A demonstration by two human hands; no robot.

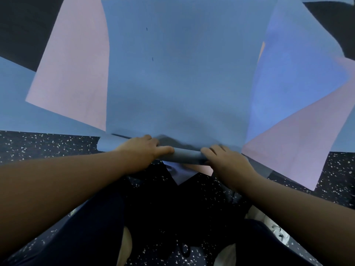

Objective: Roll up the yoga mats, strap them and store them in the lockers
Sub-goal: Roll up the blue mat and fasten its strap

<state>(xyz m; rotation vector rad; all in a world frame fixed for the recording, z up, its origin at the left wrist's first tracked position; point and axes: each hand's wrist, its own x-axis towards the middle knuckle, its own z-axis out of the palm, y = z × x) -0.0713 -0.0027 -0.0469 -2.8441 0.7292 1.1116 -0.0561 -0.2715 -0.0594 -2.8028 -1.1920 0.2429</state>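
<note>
Head view, left hand point(143, 148) and right hand point(223, 160) curled gripping rolled blue mat point(187, 155) end

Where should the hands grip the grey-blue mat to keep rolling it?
On the rolled near end of the grey-blue mat, from the person's side, left hand and right hand spread apart over the top. The roll is thin and wide, and the flat remainder extends away.

No legible text, apparently.
</note>
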